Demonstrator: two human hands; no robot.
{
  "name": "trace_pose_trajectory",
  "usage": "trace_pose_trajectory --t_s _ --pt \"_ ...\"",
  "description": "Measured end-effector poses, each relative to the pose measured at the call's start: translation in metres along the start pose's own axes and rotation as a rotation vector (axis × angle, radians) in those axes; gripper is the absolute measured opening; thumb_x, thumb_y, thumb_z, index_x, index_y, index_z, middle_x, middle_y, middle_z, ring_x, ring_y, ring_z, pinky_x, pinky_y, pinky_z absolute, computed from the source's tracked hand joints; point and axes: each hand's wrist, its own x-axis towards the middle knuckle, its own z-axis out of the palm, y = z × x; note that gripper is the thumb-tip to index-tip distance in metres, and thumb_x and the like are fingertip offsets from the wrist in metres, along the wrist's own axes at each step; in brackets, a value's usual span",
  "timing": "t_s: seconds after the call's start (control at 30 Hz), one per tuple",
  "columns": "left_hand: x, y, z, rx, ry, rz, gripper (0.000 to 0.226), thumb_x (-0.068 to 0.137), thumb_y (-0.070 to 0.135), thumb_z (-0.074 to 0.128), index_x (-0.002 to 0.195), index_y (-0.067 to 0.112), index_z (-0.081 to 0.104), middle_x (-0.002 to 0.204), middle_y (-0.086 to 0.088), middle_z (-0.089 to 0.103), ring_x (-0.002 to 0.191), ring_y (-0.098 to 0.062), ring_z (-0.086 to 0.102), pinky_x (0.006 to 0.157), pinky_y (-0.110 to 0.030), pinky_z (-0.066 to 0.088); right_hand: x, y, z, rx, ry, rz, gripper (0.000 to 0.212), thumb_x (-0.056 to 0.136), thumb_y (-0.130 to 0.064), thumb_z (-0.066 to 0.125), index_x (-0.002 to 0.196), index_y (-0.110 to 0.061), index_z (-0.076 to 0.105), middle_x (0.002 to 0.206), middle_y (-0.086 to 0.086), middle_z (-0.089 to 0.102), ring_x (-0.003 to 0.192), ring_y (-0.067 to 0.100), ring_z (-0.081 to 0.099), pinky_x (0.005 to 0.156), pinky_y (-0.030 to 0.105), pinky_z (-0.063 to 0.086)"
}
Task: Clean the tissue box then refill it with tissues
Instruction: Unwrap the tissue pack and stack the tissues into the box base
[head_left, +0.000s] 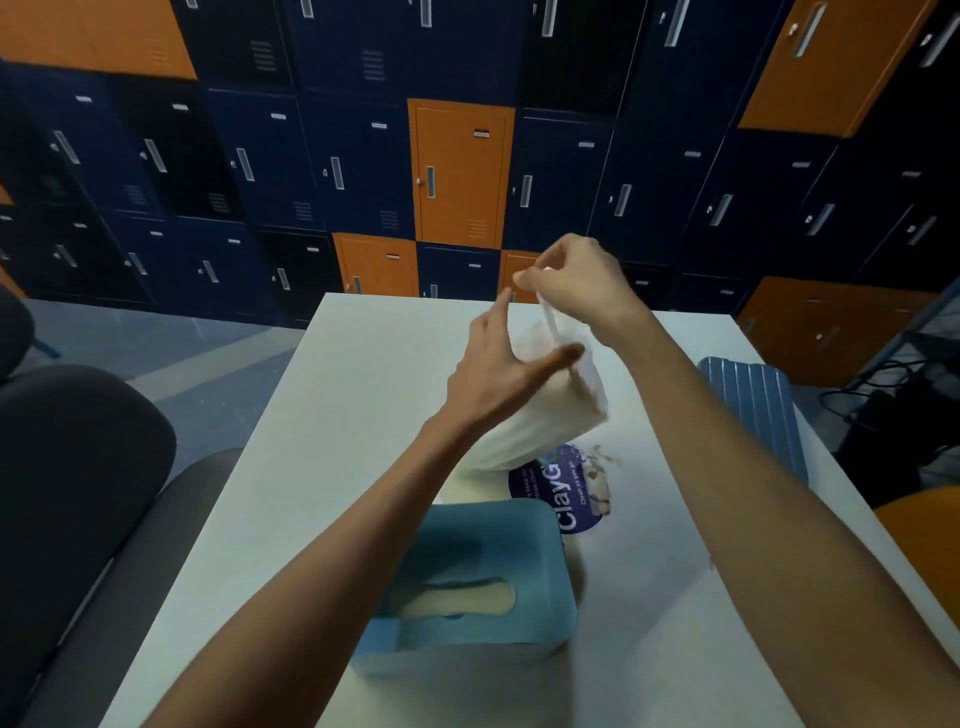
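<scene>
1. Left hand (493, 374): I read it as open, with the fingers straight and the thumb stretched toward the left face of the tissue pack (545, 421). It is blurred, so I cannot tell whether it touches the pack.
2. Tissue box (483, 525): the teal box sits on the tabletop (311, 441) nearest me, below both forearms. Its slot faces up and no tissue pokes out.
3. The tissue pack is held above the tabletop, beyond the box, tilted and still in its clear wrap.
4. Right hand (576, 280): its fingertips are pinched on the top edge of the wrap, so it carries the pack from above.
5. Progress, as I judge it: the refill has barely started. The pack has to be opened, and the tissues loaded and fed through the slot. I cannot tell from here whether the box has been wiped.
6. Surface: the tabletop is pale, with a purple sticker (550, 493) under the pack, partly peeled.
7. Room: there is a dark chair (78, 467) at left, navy and orange lockers (457, 171) behind, and a blue ribbed case (753, 405) just off the right edge.
</scene>
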Motion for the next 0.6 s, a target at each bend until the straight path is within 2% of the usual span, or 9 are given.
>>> trace_pose_trajectory --t_s 0.1,0.17,0.23,0.3,0.37,0.47,0.53,0.6 --pt "0.003 0.012 -0.01 -0.01 0.182 0.027 0.072 0.08 0.065 0.057 0.14 0.027 0.041 0.134 -0.002 0.055 0.118 -0.021 0.054 0.096 -0.048 0.049 -0.006 -0.007 0.008 0.012 -0.046 -0.059 0.04 0.091 -0.037 0.061 0.125 -0.016 0.053 0.113 -0.004 0.053 0.102 0.012 0.051 0.083 0.028 0.045" --pt "0.005 0.016 -0.017 -0.213 0.216 -0.067 0.043 0.095 0.044 0.052 0.129 0.019 0.053 0.115 -0.002 0.064 0.1 -0.019 0.061 0.084 -0.045 0.057 -0.011 -0.006 0.009 0.138 -0.077 -0.086 0.042 0.091 -0.042 0.059 0.125 -0.018 0.054 0.117 -0.004 0.058 0.104 0.013 0.057 0.088 0.032 0.051" --pt "0.009 0.015 -0.025 -0.519 0.22 -0.242 0.026 0.101 0.023 0.047 0.121 0.013 0.06 0.105 -0.003 0.065 0.092 -0.02 0.064 0.073 -0.037 0.061 -0.015 0.002 0.005 0.26 -0.034 -0.109 0.044 0.091 -0.045 0.059 0.126 -0.019 0.053 0.117 -0.003 0.061 0.105 0.014 0.06 0.089 0.032 0.052" --pt "0.013 0.009 -0.031 -0.707 0.239 -0.338 0.025 0.1 0.008 0.045 0.116 0.008 0.063 0.106 -0.007 0.064 0.092 -0.023 0.065 0.07 -0.034 0.061 -0.022 0.017 0.0 0.331 0.02 -0.098 0.052 0.089 -0.049 0.06 0.132 -0.022 0.047 0.128 -0.002 0.056 0.116 0.014 0.053 0.092 0.029 0.046" --pt "0.015 0.001 -0.036 -0.886 0.283 -0.43 0.026 0.097 -0.002 0.043 0.118 0.001 0.06 0.111 -0.013 0.061 0.094 -0.029 0.066 0.071 -0.038 0.062 -0.032 0.037 0.001 0.393 0.02 -0.016 0.07 0.083 -0.055 0.063 0.141 -0.028 0.036 0.144 0.002 0.042 0.131 0.019 0.041 0.104 0.037 0.039" --pt "0.016 -0.009 -0.037 -1.064 0.349 -0.551 0.035 0.094 -0.011 0.038 0.126 -0.003 0.051 0.124 -0.021 0.059 0.094 -0.034 0.068 0.06 -0.037 0.061 -0.057 0.061 0.017 0.395 -0.103 0.169 0.105 0.064 -0.066 0.068 0.149 -0.038 0.012 0.156 0.007 0.019 0.141 0.029 0.026 0.108 0.049 0.029" --pt "0.017 -0.014 -0.035 -1.088 0.394 -0.591 0.046 0.096 -0.011 0.036 0.138 0.004 0.044 0.136 -0.021 0.053 0.085 -0.031 0.068 0.058 -0.037 0.061 -0.07 0.07 0.034 0.423 -0.182 0.204 0.118 0.057 -0.065 0.076 0.147 -0.044 0.002 0.156 0.004 0.018 0.14 0.032 0.028 0.108 0.053 0.029" --pt "0.016 -0.018 -0.031 -1.054 0.411 -0.623 0.058 0.097 -0.009 0.036 0.146 0.022 0.03 0.144 -0.018 0.042 0.084 -0.028 0.068 0.072 -0.037 0.062 -0.075 0.071 0.049 0.456 -0.181 0.154 0.118 0.063 -0.05 0.083 0.146 -0.042 -0.001 0.154 0.0 0.023 0.137 0.027 0.033 0.108 0.048 0.033"
